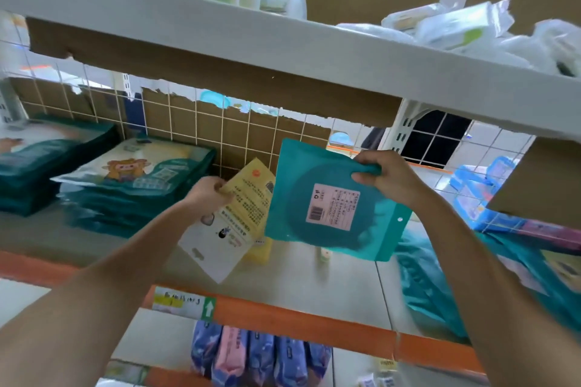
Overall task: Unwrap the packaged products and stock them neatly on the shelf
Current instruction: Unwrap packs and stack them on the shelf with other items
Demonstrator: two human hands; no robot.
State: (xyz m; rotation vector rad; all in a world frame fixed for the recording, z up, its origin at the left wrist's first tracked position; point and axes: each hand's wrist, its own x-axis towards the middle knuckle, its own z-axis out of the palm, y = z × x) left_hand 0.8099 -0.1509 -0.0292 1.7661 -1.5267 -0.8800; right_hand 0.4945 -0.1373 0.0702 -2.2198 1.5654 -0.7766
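The right hand [390, 177] holds a teal pouch [292, 198] by its top edge, with the fingers and thumb pinched on it. The pouch is up in the air above the grey shelf [298, 280], near the middle, and it tilts a bit. A pink label [333, 207] with a bar code is stuck on the side we see.

The left hand [207, 195] pinches a yellow and white pack [239, 217] by its top left edge. This pack is just to the left of the teal pouch, and the pouch covers its right edge. Its low corner hangs down close to the shelf; I cannot tell if it touches.

On the left of the shelf lies a stack of teal packs [135, 188] with a cartoon animal on top. Another teal stack [47, 166] lies further left. On the right side, a loose teal heap [440, 286] lies on the shelf. The shelf has an orange front edge [298, 324]. Behind it is a white wire grid [220, 122]. Under the shelf, blue and pink packs [261, 355] sit in a row. Above, a white top shelf [283, 50] holds crinkly clear bags [456, 25].
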